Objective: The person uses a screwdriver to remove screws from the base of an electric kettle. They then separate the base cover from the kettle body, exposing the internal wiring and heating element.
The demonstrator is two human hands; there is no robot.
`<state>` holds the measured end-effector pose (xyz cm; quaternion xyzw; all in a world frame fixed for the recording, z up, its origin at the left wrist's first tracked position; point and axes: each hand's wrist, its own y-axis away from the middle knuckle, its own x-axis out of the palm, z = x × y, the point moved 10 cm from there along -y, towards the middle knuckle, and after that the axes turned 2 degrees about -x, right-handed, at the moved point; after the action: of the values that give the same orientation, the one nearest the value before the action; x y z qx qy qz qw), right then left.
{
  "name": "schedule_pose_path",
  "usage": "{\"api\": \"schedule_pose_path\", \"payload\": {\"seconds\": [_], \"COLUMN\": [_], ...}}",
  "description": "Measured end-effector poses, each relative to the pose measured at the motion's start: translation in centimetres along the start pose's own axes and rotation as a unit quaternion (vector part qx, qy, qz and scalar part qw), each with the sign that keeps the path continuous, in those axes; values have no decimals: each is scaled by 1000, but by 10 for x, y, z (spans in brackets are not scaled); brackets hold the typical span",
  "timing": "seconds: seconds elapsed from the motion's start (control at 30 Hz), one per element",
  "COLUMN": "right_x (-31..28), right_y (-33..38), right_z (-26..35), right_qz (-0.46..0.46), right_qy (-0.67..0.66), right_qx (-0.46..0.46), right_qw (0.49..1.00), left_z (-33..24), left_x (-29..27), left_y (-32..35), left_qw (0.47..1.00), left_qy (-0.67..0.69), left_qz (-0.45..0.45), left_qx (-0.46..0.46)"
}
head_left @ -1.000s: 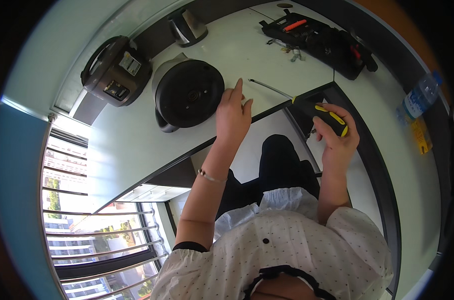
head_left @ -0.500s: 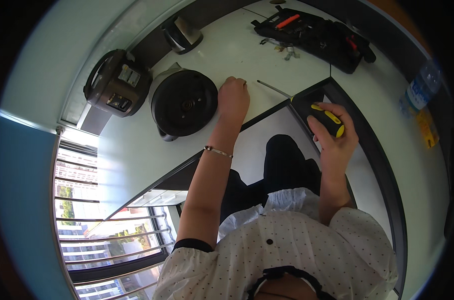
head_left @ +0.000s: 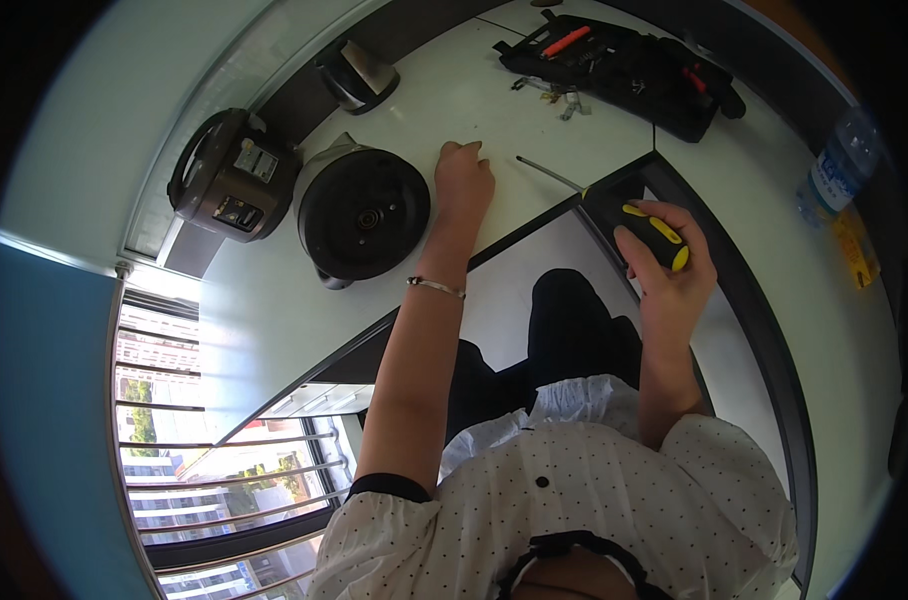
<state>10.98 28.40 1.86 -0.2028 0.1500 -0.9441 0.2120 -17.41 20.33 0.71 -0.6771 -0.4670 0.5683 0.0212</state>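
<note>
An electric kettle [head_left: 364,245] rests on the counter with its round black underside and central connector facing up. Just right of it, my left hand [head_left: 464,180] is on or just above the counter, fingers curled together; whatever they may pinch is too small or hidden to make out. My right hand [head_left: 679,250] grips a screwdriver [head_left: 654,235] by its thick black-and-yellow handle near the counter's inner corner. The thin metal shaft points up and left toward my left hand, its tip apart from the hand and the kettle.
A brown electric cooker [head_left: 236,175] and a black-and-silver appliance [head_left: 359,75] stand at the back left. An unrolled black tool pouch [head_left: 624,75] lies at the back, small metal pieces [head_left: 571,103] before it. A plastic bottle [head_left: 842,165] and yellow packet [head_left: 856,250] are at right.
My view has shifted slightly, moving the counter things a little. My left hand's curled fingers have changed pose slightly beside the kettle. The right hand keeps the screwdriver in nearly the same place.
</note>
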Motion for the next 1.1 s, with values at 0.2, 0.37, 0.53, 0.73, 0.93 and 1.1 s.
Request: {"api": "schedule_pose_path", "payload": {"seconds": [0.2,0.37,0.53,0.73,0.93,1.1], "right_x": [4,8,13,26,38,57], "right_y": [2,5,9,13,14,12], "right_z": [-1,-4,-8,-10,-16,-34], "right_qz": [4,17,28,56,63,77], "right_qy": [-11,-11,-9,-1,-14,-35], "right_qx": [3,18,30,1,11,18], "right_qw": [1000,1000,999,998,998,996], "left_z": [-11,-29,-31,-25,2,43], "left_x": [-20,-46,-83,-113,-169,-197], "left_y": [17,47,78,112,151,159], "left_qw": [999,995,991,986,958,931], "left_qy": [49,82,70,32,-62,-85], "left_qz": [17,-7,-63,-115,-271,-354], "left_qx": [5,51,90,113,65,-15]}}
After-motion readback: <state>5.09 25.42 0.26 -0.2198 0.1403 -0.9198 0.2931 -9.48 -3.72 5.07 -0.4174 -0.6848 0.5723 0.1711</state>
